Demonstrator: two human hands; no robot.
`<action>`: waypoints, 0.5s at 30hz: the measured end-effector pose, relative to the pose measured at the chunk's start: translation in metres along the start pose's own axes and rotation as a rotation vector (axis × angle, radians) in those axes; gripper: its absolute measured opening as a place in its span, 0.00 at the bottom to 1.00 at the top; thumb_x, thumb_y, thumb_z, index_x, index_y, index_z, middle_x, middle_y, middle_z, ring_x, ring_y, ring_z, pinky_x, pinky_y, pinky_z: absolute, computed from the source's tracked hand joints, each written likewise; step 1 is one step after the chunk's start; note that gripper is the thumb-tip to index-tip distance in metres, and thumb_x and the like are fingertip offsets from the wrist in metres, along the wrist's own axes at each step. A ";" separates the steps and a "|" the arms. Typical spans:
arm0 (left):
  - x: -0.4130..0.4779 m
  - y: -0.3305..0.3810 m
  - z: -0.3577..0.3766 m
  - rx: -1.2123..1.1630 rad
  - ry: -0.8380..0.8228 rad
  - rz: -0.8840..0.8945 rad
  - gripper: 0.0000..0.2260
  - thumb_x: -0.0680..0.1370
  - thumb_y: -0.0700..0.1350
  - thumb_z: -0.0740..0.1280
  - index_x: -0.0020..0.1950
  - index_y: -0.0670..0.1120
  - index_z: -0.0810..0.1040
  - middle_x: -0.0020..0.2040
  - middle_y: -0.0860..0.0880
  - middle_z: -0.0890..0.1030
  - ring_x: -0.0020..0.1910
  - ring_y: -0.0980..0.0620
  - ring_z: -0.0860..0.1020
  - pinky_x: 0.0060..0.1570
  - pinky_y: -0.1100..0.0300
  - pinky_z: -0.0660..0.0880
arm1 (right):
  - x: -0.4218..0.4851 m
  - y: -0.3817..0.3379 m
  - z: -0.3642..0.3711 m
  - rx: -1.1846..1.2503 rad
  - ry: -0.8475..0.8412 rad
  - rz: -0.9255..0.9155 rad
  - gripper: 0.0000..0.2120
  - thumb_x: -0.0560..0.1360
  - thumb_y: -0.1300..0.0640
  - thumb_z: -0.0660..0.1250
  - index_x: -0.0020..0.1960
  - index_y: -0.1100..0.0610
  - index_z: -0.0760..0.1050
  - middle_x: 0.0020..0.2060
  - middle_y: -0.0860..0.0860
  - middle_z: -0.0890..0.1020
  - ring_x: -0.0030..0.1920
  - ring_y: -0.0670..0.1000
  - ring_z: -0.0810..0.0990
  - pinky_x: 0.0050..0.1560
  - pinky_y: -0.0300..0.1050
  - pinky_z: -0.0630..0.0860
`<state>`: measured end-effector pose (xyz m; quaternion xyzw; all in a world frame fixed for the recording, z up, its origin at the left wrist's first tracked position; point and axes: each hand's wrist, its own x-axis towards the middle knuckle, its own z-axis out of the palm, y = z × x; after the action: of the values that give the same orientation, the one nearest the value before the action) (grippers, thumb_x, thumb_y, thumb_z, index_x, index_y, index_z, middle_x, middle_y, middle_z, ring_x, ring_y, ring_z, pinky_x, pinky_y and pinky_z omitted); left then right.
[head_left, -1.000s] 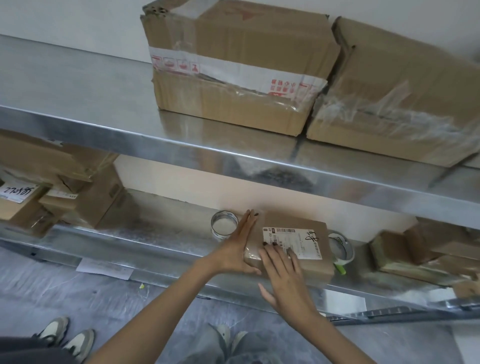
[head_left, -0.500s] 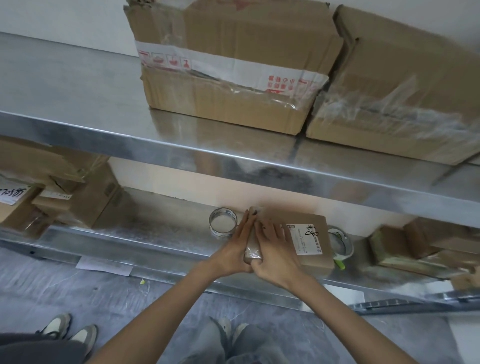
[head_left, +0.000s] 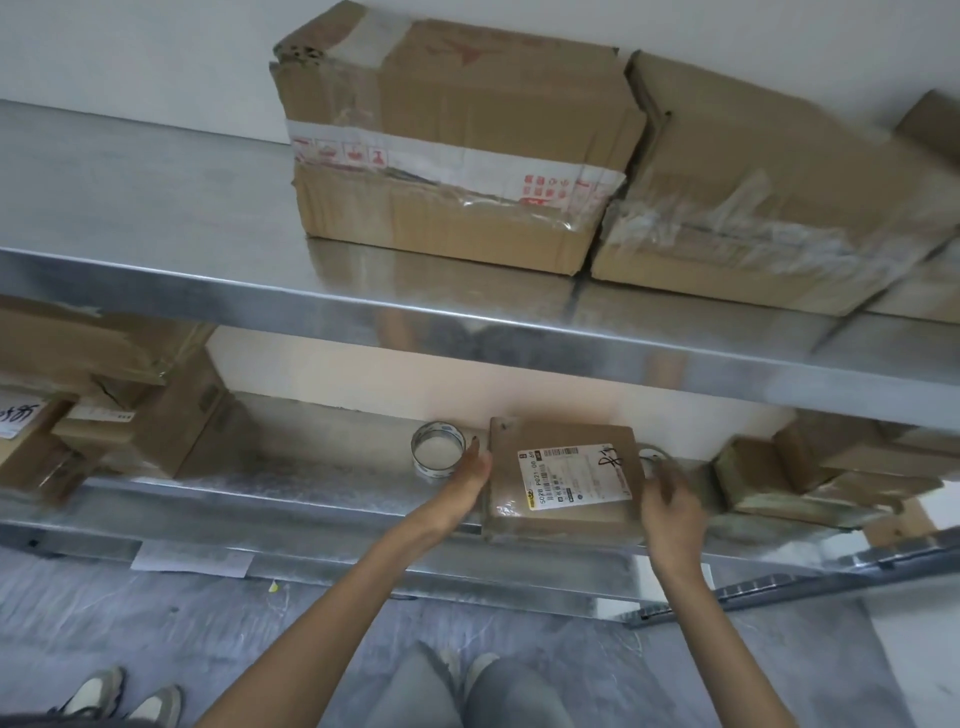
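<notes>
On the lower metal shelf (head_left: 311, 467), a roll of tape (head_left: 437, 451) sits to the left. Just right of it, the left hand (head_left: 470, 475) presses straight fingers against the left edge of a labelled brown parcel (head_left: 563, 483). The right hand (head_left: 670, 501) is at the parcel's right edge, too blurred to tell its grip.

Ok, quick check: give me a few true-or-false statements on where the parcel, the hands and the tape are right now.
1. The parcel lies on the lower shelf. True.
2. The tape roll sits on top of the parcel. False: it stands on the shelf, left of the parcel.
3. The left hand is at the parcel's left edge. True.
4. The upper shelf holds only tape. False: cardboard boxes stand on it.
</notes>
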<state>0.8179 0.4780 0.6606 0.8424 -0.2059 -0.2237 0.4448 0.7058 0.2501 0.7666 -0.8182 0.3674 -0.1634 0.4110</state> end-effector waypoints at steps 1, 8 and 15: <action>0.001 0.006 0.000 -0.038 0.018 -0.040 0.32 0.76 0.70 0.53 0.72 0.51 0.66 0.71 0.51 0.71 0.68 0.56 0.71 0.67 0.60 0.68 | -0.003 0.001 0.002 0.053 -0.057 0.064 0.14 0.78 0.61 0.58 0.60 0.61 0.77 0.57 0.60 0.80 0.59 0.59 0.77 0.59 0.48 0.70; -0.012 0.071 -0.016 -0.458 0.167 -0.233 0.22 0.80 0.60 0.55 0.47 0.41 0.74 0.45 0.36 0.77 0.55 0.32 0.75 0.48 0.43 0.76 | -0.013 -0.011 -0.010 0.340 -0.008 0.127 0.15 0.74 0.66 0.61 0.56 0.56 0.80 0.54 0.52 0.82 0.58 0.51 0.78 0.63 0.47 0.71; -0.048 0.122 -0.032 -0.555 0.394 -0.192 0.17 0.84 0.51 0.54 0.60 0.40 0.73 0.58 0.42 0.77 0.55 0.50 0.74 0.59 0.57 0.69 | -0.035 -0.037 -0.051 0.605 -0.032 0.030 0.17 0.75 0.71 0.59 0.60 0.61 0.77 0.54 0.51 0.82 0.51 0.43 0.79 0.58 0.39 0.74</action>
<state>0.7786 0.4612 0.7887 0.7318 0.0326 -0.1451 0.6651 0.6703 0.2622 0.8280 -0.6555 0.3074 -0.2467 0.6442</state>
